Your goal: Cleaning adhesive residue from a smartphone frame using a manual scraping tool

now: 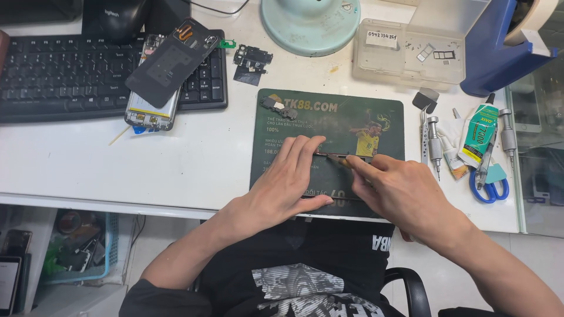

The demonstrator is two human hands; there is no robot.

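Note:
My left hand lies over a thin dark phone frame on a dark green printed mat, fingertips on the frame's top edge and thumb along its lower edge. My right hand grips a small brown-handled tool, whose tip touches the frame's top edge next to my left fingers. Both hands hide most of the frame.
An opened phone with its loose back cover rests on a black keyboard. Small parts lie behind the mat. At right are screwdrivers, a glue tube, blue scissors and a clear box. A teal round base stands at the back.

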